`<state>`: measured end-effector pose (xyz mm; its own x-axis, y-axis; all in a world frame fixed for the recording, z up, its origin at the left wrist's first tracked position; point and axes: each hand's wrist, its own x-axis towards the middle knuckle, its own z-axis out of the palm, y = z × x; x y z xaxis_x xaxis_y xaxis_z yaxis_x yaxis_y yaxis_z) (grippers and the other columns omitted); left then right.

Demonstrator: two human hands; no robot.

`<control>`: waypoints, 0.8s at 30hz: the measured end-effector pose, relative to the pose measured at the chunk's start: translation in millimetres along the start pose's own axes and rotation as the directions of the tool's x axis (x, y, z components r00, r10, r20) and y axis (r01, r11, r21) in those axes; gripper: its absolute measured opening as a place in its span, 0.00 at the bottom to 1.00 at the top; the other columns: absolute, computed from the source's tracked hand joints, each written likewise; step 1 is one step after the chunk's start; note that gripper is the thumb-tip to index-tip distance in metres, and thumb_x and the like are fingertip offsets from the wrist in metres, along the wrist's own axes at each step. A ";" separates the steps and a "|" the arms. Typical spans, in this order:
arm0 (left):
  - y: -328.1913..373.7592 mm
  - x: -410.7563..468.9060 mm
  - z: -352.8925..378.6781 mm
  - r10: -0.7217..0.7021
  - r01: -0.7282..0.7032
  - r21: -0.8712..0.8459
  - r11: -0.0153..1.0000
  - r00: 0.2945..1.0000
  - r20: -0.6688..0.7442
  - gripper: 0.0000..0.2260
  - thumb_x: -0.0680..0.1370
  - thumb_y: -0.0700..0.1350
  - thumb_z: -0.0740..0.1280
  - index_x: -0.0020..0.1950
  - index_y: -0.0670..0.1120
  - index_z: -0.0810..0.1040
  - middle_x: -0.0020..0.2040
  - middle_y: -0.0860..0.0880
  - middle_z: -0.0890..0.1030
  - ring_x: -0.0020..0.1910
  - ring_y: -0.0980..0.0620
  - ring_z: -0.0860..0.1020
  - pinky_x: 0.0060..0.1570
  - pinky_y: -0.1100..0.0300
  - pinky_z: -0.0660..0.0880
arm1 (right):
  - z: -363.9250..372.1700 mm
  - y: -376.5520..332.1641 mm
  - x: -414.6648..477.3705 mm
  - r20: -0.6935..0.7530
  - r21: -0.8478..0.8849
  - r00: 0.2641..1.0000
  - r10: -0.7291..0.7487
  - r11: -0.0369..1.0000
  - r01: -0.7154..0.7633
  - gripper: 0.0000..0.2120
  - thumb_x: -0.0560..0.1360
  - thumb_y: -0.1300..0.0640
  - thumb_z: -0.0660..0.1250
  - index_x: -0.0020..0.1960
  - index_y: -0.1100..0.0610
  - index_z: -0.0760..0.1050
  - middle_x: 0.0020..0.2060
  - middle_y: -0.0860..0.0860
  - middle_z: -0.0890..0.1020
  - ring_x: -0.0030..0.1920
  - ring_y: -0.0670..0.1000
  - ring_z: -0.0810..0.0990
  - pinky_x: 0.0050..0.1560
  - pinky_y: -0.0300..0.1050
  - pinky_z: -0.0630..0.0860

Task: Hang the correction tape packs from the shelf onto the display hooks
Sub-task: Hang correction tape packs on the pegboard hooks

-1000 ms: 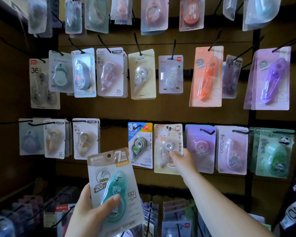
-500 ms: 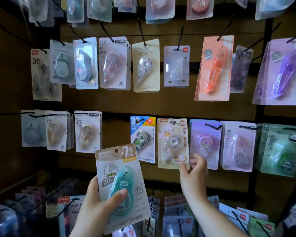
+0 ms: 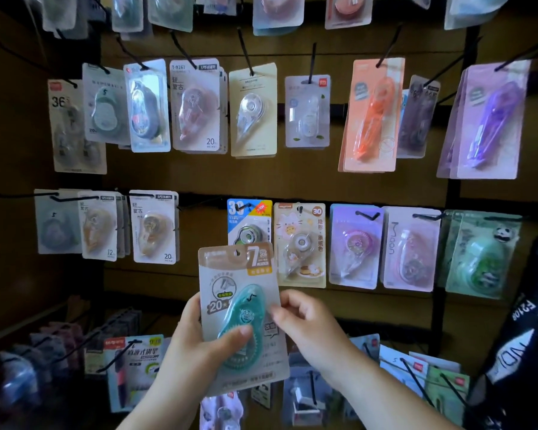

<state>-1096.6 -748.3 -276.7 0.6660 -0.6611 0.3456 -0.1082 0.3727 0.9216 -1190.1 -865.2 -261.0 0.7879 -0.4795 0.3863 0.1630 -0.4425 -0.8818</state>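
"Right hand (image 3: 305, 321) had left the lower row and come to the pack (image 3: 241, 315), which had risen and shifted right."

"How was it held?"

"Left hand (image 3: 196, 346) gripped its lower left, thumb pressed across the blister, fingers behind the card. Right hand pinched the right edge."

"Where was it?"

"Upright in front of the lower row, its top covering the bottom of a blue pack (image 3: 249, 218), just left of a cat pack (image 3: 300, 243)."

"Looks?"

"Flat grey card, tan top band with a round hang hole and a big 7, a 20 badge, and a glossy clear blister over a teal teardrop dispenser with a toothed wheel."
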 end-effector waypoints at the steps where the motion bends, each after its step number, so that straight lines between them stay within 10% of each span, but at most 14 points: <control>1: -0.2 -1.0 0.2 -0.010 0.010 0.010 1.000 1.000 0.015 0.19 0.66 0.35 0.74 0.52 0.48 0.72 0.49 0.41 0.82 0.48 0.40 0.81 0.49 0.42 0.77 | -0.8 -1.8 -1.7 -0.006 0.010 1.000 0.009 1.000 -0.009 0.09 0.77 0.59 0.61 0.40 0.50 0.75 0.35 0.45 0.79 0.34 0.37 0.76 0.37 0.29 0.73; 11: -4.2 -6.5 1.1 -0.119 0.119 0.016 0.993 0.993 0.004 0.15 0.70 0.30 0.67 0.47 0.48 0.72 0.31 0.47 0.85 0.30 0.49 0.82 0.24 0.57 0.78 | -10.2 -17.4 -4.5 -0.180 0.003 0.983 -0.023 1.000 0.024 0.08 0.77 0.58 0.60 0.41 0.51 0.75 0.37 0.47 0.80 0.39 0.45 0.78 0.43 0.39 0.75; 15: 6.0 0.3 8.0 -0.039 0.039 0.012 0.999 0.998 -0.041 0.12 0.73 0.32 0.65 0.44 0.49 0.73 0.25 0.47 0.82 0.22 0.53 0.79 0.19 0.62 0.75 | -38.0 -42.1 1.3 -0.367 -0.040 0.923 -0.113 0.994 0.106 0.10 0.78 0.58 0.58 0.40 0.50 0.73 0.37 0.45 0.79 0.39 0.43 0.76 0.36 0.29 0.72; 21: 30.4 22.0 57.5 0.179 -0.185 0.203 0.962 0.983 0.049 0.09 0.74 0.37 0.66 0.41 0.51 0.77 0.31 0.51 0.83 0.36 0.52 0.79 0.37 0.58 0.74 | -132.4 -82.6 -0.3 -0.680 -0.119 0.699 -0.221 0.974 0.192 0.07 0.78 0.60 0.58 0.51 0.52 0.73 0.38 0.45 0.77 0.40 0.44 0.75 0.41 0.38 0.72; 24: 37.4 33.7 95.4 0.317 -0.346 0.369 0.863 0.938 0.139 0.09 0.75 0.43 0.65 0.48 0.58 0.72 0.49 0.62 0.76 0.51 0.56 0.75 0.51 0.61 0.69 | -186.9 -93.6 -1.9 -0.776 -0.177 0.571 -0.269 0.961 0.212 0.07 0.78 0.62 0.59 0.51 0.56 0.75 0.42 0.50 0.77 0.45 0.48 0.74 0.45 0.41 0.69</control>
<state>-1148.7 -818.7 -213.7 0.4884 -0.5926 0.6405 -0.5961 0.3095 0.7409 -1317.8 -964.5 -128.6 -0.0542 -0.7427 0.6674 0.2189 -0.6609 -0.7178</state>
